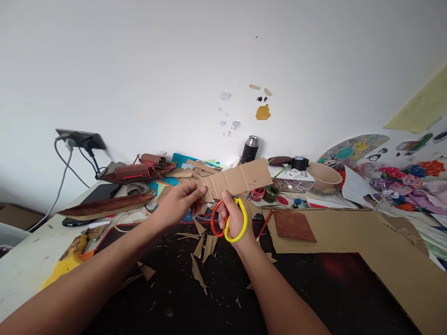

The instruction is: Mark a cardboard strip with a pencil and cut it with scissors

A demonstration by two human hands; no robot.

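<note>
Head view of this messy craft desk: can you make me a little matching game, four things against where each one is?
1 cardboard strip
2 scissors
3 black flask
4 wall socket

a mounted at far left, cables plugged in
b in the right hand
c pinched by the left hand
d standing upright behind the strip

Pairs: 1-c, 2-b, 3-d, 4-a

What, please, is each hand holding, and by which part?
The left hand pinches the cardboard strip at its left end; the right hand holds the scissors by their handles.
</note>
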